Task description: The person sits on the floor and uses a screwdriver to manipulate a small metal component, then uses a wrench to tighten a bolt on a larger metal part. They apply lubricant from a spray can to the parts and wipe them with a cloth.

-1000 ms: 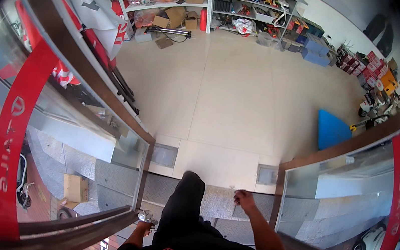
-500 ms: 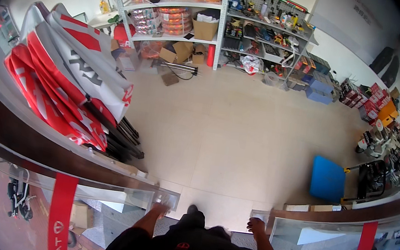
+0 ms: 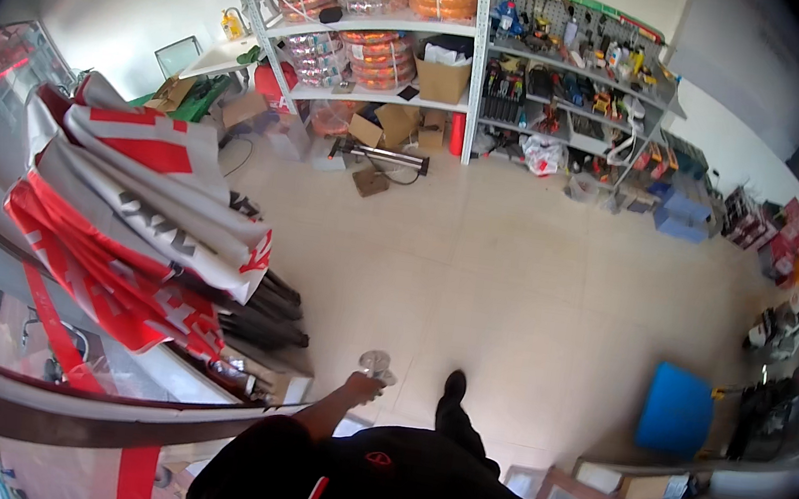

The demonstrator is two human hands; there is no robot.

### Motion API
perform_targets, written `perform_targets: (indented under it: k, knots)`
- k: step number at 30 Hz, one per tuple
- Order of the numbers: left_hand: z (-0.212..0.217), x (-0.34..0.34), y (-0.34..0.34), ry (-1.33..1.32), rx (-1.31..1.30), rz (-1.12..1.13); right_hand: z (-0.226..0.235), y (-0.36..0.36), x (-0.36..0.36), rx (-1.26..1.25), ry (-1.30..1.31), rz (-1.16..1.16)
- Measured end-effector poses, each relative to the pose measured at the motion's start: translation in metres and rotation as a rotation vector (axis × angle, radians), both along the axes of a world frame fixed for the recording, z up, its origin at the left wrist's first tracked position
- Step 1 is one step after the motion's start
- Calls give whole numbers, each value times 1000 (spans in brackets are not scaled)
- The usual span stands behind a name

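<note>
My left hand [image 3: 364,387] is ahead of my body, its fingers closed round a small clear, cup-like thing [image 3: 375,359]. The exact kind of this thing is too small to make out. Below the hand lies the pale tiled floor [image 3: 503,304]. To its left are the black poles [image 3: 274,319] of the folded red and white flags [image 3: 147,176]. My right hand is out of view, hidden beyond my black-clad body.
Shelves [image 3: 389,21] with orange coils stand at the back, beside a tool rack [image 3: 574,71]. A blue flatbed cart [image 3: 676,409] is at the right. Boxes [image 3: 784,240] line the far right wall. Glass door panels with red bands [image 3: 137,483] flank me.
I have stepped forward through the doorway, and the view has turned left. The door panels have shifted toward the lower edge. My right hand has left the view; the left now reaches further ahead.
</note>
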State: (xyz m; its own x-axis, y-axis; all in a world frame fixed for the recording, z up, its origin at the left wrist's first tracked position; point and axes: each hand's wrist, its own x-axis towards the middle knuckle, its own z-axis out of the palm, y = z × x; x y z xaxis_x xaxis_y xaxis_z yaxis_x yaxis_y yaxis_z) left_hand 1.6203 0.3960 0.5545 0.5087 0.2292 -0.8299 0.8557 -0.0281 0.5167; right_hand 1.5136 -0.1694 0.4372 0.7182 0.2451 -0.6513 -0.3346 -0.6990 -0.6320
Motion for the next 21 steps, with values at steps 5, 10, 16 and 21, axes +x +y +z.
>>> perform_targets:
  k: [5, 10, 16, 21]
  knots:
    - [23, 80, 42, 141, 56, 12, -8, 15, 149, 31, 47, 6]
    - [59, 141, 90, -60, 23, 347, -38, 6, 382, 263, 462, -777]
    - [75, 191, 157, -92, -8, 668, 62, 180, 692, 298, 178, -601]
    - [34, 253, 252, -110, -15, 730, 73, 363, 753, 274, 35, -317]
